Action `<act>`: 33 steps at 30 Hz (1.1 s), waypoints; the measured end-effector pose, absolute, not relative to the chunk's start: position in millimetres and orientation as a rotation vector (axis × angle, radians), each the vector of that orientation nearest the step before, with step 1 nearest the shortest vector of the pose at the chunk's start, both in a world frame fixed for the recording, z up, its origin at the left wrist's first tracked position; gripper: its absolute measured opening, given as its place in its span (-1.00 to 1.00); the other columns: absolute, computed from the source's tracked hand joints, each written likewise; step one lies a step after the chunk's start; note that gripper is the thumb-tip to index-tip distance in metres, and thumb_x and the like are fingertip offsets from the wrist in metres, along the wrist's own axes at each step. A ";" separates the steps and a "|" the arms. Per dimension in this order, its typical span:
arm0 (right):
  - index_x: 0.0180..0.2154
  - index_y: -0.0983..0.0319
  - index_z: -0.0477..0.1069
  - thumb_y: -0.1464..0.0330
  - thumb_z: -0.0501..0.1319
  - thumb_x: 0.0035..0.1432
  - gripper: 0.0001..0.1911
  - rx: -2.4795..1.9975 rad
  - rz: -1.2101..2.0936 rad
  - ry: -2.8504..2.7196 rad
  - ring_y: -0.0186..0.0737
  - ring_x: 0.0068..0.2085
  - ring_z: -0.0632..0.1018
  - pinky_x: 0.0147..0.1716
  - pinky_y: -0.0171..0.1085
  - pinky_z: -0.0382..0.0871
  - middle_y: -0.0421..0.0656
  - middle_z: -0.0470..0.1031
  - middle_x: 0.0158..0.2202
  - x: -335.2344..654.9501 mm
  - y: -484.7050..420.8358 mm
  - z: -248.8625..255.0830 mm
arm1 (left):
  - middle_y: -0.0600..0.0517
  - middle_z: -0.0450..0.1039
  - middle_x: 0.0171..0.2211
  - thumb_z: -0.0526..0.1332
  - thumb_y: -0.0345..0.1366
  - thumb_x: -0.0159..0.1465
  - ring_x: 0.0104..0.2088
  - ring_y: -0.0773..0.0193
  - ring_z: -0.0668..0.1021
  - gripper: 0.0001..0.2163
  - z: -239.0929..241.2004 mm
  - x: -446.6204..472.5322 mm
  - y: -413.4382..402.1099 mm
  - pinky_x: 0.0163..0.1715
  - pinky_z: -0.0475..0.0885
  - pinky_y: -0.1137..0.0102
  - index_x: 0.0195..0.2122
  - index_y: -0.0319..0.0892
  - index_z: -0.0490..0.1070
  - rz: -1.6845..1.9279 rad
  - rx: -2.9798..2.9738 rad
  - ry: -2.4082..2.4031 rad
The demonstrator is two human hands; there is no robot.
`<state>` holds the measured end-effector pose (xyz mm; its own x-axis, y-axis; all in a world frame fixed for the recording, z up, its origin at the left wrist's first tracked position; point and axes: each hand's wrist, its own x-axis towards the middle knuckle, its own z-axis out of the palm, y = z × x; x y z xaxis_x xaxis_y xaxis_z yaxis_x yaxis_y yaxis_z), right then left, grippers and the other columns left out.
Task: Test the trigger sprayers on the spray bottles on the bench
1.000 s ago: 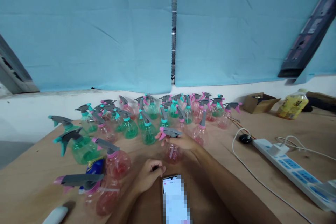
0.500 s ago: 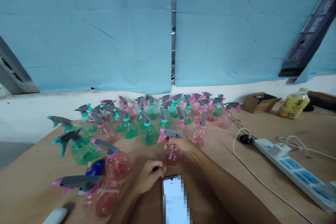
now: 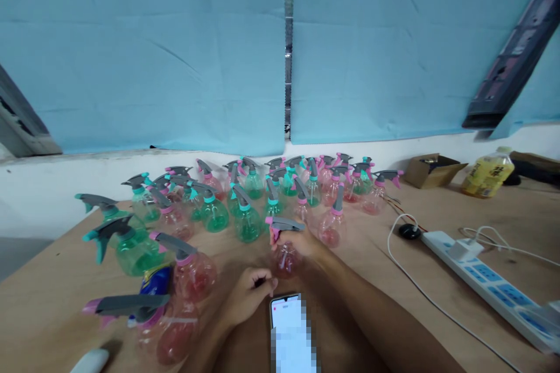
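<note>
My right hand (image 3: 301, 243) is wrapped round the neck of a pink spray bottle (image 3: 284, 256) with a grey and pink trigger head, standing on the wooden table (image 3: 371, 268). My left hand (image 3: 250, 294) rests curled on the table just left of a phone (image 3: 291, 332) with a lit screen; nothing shows in its fingers. Several pink and green spray bottles (image 3: 245, 198) stand crowded behind and to the left. A larger pink bottle (image 3: 192, 271) stands left of my left hand.
A white power strip (image 3: 490, 288) with cables runs along the right. A yellow drink bottle (image 3: 487, 173) and an open cardboard box (image 3: 433, 169) sit at the back right. A white object (image 3: 90, 360) lies at the front left edge. Blue sheeting covers the wall.
My right hand has closed round the pink spray bottle's neck and drawn it slightly nearer. The left hand and phone have stayed put.
</note>
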<state>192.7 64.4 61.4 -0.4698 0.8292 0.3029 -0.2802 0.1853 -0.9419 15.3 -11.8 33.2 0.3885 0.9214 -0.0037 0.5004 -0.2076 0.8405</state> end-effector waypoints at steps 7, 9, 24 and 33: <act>-0.41 0.22 0.50 0.45 0.11 -0.14 -0.77 -0.538 1.431 -1.570 -0.29 -0.45 0.52 -0.43 -0.33 0.34 -0.23 0.53 -0.45 191.9 65.9 59.9 | 0.12 0.34 -0.60 0.13 -0.15 0.25 -0.51 0.36 0.36 -0.66 29.6 15.0 -11.0 -0.42 0.19 0.47 -0.61 -0.21 0.37 0.668 1.803 1.230; -0.43 0.22 0.49 0.47 0.11 -0.15 -0.79 -0.525 1.443 -1.536 -0.30 -0.47 0.51 -0.43 -0.34 0.33 -0.24 0.51 -0.49 191.5 66.0 58.5 | 0.12 0.34 -0.60 0.12 -0.15 0.25 -0.52 0.36 0.36 -0.67 29.1 14.8 -10.2 -0.41 0.20 0.46 -0.61 -0.21 0.37 0.668 1.799 1.234; -0.42 0.22 0.51 0.44 0.14 -0.10 -0.81 -0.553 1.452 -1.553 -0.29 -0.45 0.49 -0.41 -0.31 0.33 -0.24 0.48 -0.51 191.9 67.9 58.5 | 0.11 0.36 -0.61 0.13 -0.11 0.25 -0.52 0.35 0.41 -0.66 22.3 14.1 -7.3 -0.45 0.23 0.46 -0.58 -0.21 0.37 0.643 1.745 1.216; -0.02 0.16 0.36 0.23 0.22 0.18 -0.67 -0.573 1.116 -1.498 -0.24 -0.35 0.50 -0.31 -0.26 0.36 -0.17 0.50 -0.34 180.3 58.7 40.0 | 0.10 0.41 -0.64 0.14 -0.10 0.27 -0.57 0.38 0.41 -0.64 19.0 13.4 -8.9 -0.48 0.24 0.49 -0.57 -0.22 0.41 0.659 1.729 1.160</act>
